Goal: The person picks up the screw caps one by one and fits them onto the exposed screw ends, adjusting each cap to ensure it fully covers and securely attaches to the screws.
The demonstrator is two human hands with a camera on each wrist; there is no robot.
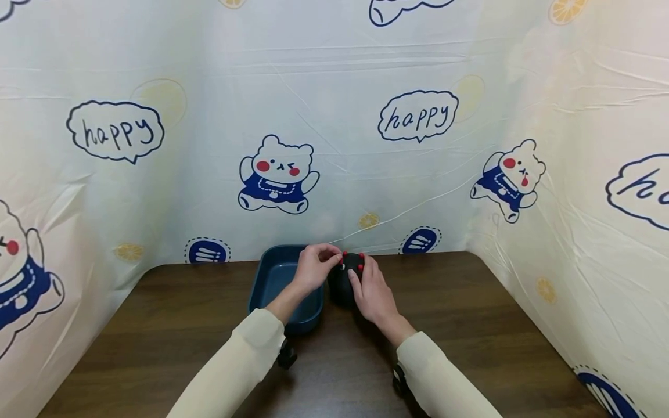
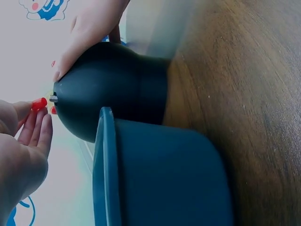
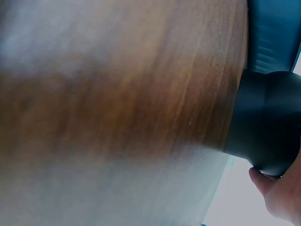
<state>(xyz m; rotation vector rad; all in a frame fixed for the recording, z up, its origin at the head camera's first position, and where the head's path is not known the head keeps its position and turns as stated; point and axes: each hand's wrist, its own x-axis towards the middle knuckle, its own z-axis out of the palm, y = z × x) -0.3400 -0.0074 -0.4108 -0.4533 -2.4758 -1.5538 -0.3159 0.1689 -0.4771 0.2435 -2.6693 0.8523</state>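
Observation:
A black, rounded object [image 1: 341, 288] with a narrower base stands on the table, small red caps [image 1: 360, 267] on its top. My right hand [image 1: 375, 295] grips its right side, thumb near the top. My left hand [image 1: 315, 267] is at the top's left edge. In the left wrist view, its thumb and fingers pinch a small red cap [image 2: 39, 103], just apart from a short metal peg [image 2: 53, 99] on the black top. The right wrist view shows only part of the right hand [image 3: 284, 193] against the black body [image 3: 263, 122].
A blue rectangular bin [image 2: 174, 174] stands close to the left of the black object, under my left forearm. The brown wooden table [image 1: 470, 325] ends at a patterned white curtain [image 1: 345, 191] at the back and sides.

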